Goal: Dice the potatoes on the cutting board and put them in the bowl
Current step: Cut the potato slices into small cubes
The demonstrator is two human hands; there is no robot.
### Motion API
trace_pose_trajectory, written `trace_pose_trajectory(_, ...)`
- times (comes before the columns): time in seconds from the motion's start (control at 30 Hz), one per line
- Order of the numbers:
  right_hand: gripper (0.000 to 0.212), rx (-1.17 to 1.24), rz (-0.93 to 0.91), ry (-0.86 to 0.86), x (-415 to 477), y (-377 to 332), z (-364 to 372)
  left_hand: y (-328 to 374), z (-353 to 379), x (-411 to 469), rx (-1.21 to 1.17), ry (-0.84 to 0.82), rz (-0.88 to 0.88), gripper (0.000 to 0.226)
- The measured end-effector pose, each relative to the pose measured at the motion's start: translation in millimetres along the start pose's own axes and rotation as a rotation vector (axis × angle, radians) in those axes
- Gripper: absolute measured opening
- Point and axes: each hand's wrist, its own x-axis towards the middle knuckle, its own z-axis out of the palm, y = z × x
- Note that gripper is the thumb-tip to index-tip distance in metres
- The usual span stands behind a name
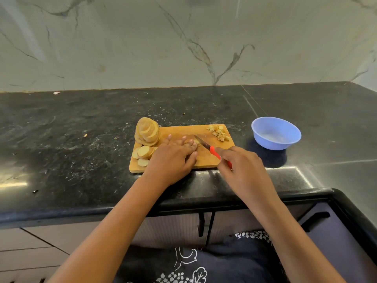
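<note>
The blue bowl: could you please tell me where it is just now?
In the head view the blue bowl stands on the dark counter, right of the cutting board, beyond the right hand holding the knife.

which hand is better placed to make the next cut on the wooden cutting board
Right. The right hand grips the red-handled knife, its blade angled toward the pale potato slice that the left hand presses flat on the rectangular wooden cutting board.
</note>
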Motion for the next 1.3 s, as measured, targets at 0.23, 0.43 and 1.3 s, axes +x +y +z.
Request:
trace_pose_trajectory(0.23,0.043,-0.098,0.007,-0.122,10,-8,7,4,-2,-1,0.041,-0.019,-0.007,0.046)
trace_pose_trajectory(0.43,0.044,-0.103,0.002,-0.129,-18,-13,-17,4,-1,-2,0.070,-0.008,0.001,0.047)
trace_pose_trajectory(1.3,0.037,-0.013,-0.004,-0.017,-7,-10,0,1,-1,-4,0.085,-0.013,0.010,0.047)
